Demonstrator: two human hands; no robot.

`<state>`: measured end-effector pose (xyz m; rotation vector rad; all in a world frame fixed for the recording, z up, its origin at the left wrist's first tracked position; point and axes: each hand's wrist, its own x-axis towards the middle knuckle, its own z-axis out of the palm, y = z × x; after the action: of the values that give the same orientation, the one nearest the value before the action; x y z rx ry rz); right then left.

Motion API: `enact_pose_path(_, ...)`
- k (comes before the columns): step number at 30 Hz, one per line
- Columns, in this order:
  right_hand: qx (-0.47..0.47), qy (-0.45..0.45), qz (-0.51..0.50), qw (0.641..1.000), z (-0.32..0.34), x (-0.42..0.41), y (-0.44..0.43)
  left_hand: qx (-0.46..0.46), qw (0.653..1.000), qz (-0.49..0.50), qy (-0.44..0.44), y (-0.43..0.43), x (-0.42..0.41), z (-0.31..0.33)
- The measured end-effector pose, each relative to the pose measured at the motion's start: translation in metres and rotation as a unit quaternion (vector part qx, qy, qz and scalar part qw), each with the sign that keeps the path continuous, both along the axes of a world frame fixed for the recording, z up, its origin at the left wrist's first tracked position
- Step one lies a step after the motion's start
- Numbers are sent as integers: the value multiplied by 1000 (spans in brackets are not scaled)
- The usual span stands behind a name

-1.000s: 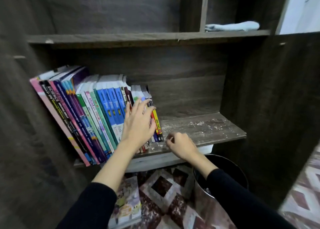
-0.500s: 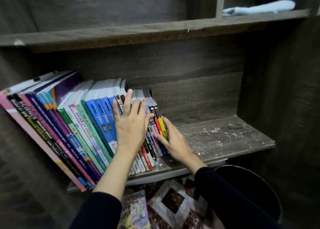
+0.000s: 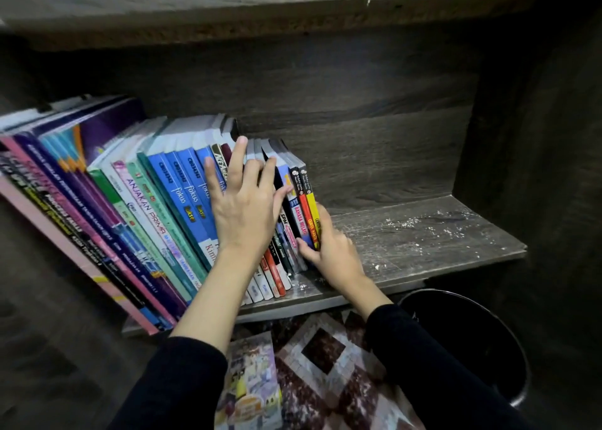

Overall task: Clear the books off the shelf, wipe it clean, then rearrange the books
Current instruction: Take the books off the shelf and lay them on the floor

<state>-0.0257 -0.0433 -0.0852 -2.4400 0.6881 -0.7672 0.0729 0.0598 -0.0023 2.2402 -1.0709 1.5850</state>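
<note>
Fingers [image 3: 324, 216] of the right hand [image 3: 332, 253] pinch the end paperbacks [image 3: 303, 201] near the shelf [image 3: 423, 240] edge, while the left hand [image 3: 244, 211] lies spread on the taller books [image 3: 169, 195], which may slump sideways once their end support leaves.

shelf books [image 3: 176, 201]: ~20, spines too packed for exact cnt | floor book [image 3: 249, 384]: 1 | bin [image 3: 482, 348]: 1

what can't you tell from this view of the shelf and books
Head view only:
- Spines of the small books: partly covered by the left hand.
- Right hand fingers: tips hidden behind those books, blurred.
- Tall books: cut by left edge.
- Bin inside: too dark.
</note>
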Motion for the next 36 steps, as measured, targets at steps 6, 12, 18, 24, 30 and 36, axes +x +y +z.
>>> enact_pose_path(6, 26, 8, -12, 1000, 2, 0, -5, -8, 1000, -5, -4, -1, 1, -1)
enact_pose_path(12, -21, 3, -46, 999, 13, -26, -16, -36, 999, -16, 36, -3, -8, 1)
enact_pose_path(18, 2, -2, -11, 1000, -3, -50, -7, -157, 895, -328, 258, -14, -70, -31)
enact_pose_path(24, 23, -28, 44, 998, -10, -52, -23, -171, 840, -332, 393, -35, -92, -54)
enact_pose_path(30, 246, -79, 208, 943, -8, -56, -64, -243, 831, -317, 387, -52, -88, -64)
enact_pose_path(36, 353, -126, 243, 895, 9, 6, -89, -264, 835, -310, 370, -60, -88, -70)
